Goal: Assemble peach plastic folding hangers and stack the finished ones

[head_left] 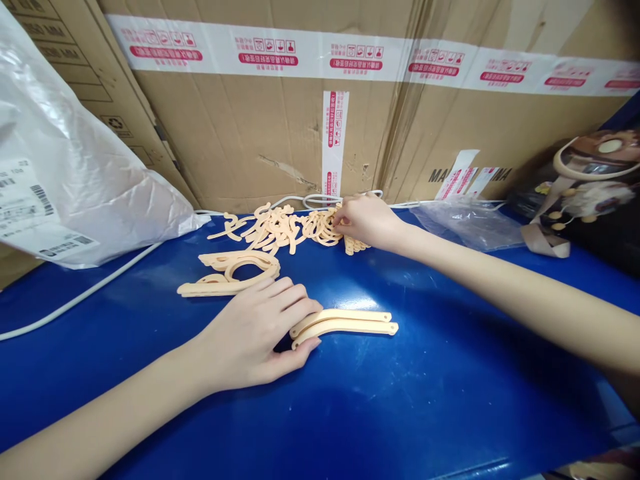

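Clearly, the left grip (260, 330) is closed on a pair of slim, curved beige strips (345, 323), thumb below and forefinger above, pinching their near-side ends together while the far ends, each with a small hole, stick out to the right just over the blue surface (425, 400). The strips' left ends are partly covered by the fingers. The right grip (373, 221) reaches across to the back, its bunched fingertips at the right part of a heap of beige pieces (277, 230); whether it has hold of one I cannot tell, since the fingers and the heap hide the contact. Pieces overlap so closely there that single ones are hard to make out. Just beyond the left knuckles lies a set of beige parts with a ring shape (250, 257), its near edge partly behind the hand. Farther out, a white cable (105, 287) runs behind the heap, a white plastic bag (100, 180) is cut off at the left, cardboard (250, 120) stands behind, and a crumpled clear bag (470, 225) lies near a dark, blurred object (595, 167) cut off at the right.
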Tool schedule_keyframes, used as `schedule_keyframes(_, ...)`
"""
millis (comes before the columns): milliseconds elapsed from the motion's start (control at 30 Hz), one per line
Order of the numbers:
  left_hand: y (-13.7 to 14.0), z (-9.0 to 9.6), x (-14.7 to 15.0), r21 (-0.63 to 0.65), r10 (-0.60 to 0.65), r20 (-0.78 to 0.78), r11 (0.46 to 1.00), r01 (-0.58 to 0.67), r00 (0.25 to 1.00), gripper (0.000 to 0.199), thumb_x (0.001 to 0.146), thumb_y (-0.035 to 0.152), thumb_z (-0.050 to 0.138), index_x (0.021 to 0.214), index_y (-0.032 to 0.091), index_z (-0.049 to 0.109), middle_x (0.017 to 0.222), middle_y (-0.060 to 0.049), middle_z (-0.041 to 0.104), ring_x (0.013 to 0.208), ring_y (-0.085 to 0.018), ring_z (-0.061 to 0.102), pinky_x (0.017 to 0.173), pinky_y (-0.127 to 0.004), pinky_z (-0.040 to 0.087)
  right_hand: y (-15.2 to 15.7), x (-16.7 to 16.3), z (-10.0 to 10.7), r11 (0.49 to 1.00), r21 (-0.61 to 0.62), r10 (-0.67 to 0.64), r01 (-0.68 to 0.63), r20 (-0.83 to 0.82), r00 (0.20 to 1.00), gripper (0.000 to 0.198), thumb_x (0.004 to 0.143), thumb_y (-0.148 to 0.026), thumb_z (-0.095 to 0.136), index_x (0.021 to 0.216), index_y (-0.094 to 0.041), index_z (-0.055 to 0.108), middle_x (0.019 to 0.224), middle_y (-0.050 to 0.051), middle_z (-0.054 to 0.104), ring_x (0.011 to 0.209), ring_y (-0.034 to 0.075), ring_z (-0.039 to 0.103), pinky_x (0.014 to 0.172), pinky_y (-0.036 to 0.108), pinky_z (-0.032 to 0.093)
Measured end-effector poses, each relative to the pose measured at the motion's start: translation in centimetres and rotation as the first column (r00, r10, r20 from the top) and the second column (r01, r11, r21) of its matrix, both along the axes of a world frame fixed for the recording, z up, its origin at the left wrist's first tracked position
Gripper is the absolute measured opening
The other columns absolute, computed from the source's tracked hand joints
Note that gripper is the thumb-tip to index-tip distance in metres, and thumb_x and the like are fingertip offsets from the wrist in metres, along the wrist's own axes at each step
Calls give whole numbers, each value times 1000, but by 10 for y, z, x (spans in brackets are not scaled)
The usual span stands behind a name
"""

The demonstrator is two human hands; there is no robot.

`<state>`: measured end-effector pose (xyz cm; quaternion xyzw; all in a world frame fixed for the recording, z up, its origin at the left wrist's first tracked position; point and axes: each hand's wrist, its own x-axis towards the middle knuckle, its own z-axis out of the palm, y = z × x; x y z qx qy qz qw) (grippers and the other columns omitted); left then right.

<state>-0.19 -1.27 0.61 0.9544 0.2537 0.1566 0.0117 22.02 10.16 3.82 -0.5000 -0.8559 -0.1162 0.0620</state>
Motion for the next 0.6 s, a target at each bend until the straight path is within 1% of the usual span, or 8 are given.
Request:
schedule_keyframes(200,1,1,0,-12,0,-16,1000,-1,1000,24,91,33,47,102,16,60,88,-6,61,81,-22,54,73,-37,40,7,-5,-3,1000,-19,17,-17,16,1000,22,82,-16,52,81,-15,75,75,8,67,73,19,57,76,37,33)
schedule_keyframes(300,0,1,-1,-16,0,-23,1000,-1,1000,24,91,33,47,102,16,60,88,-5,61,80,-22,53,73,-37,40,8,-5,-2,999,-13,34,-34,11,999,20,79,-17,54,79,-14,73,73,7,66,72,19,56,78,38,32)
schedule_keyframes(367,0,1,-1,-13,3,-18,1000,-3,1000,24,91,33,47,102,17,61,86,-5,61,79,-21,53,72,-36,40,7,-5,1,999,-2,47,-47,3,999,18,79,-18,54,80,-14,72,76,7,66,74,19,56,79,38,31)
schedule_keyframes(467,-1,0,-1,-4,2,-4,1000,-3,1000,24,90,33,48,102,17,61,83,-4,60,77,-20,52,72,-36,39,2,-3,10,991,62,117,-115,-34,993,17,79,-18,54,81,-15,70,81,6,65,81,20,55,80,37,30)
schedule_keyframes(533,-1,-1,-2,4,3,4,1000,-3,1000,23,90,32,49,102,17,61,82,-3,60,76,-20,52,71,-35,39,-7,-3,18,978,125,179,-169,-68,981,16,79,-18,53,79,-15,69,79,5,63,83,20,54,80,36,29)
schedule_keyframes(600,0,-1,-1,10,3,3,1000,-3,1000,22,90,32,49,101,17,60,81,-3,59,75,-20,51,69,-34,38,-20,-3,23,964,152,235,-218,-100,967,15,79,-17,53,78,-14,68,78,4,61,82,19,53,79,35,29)
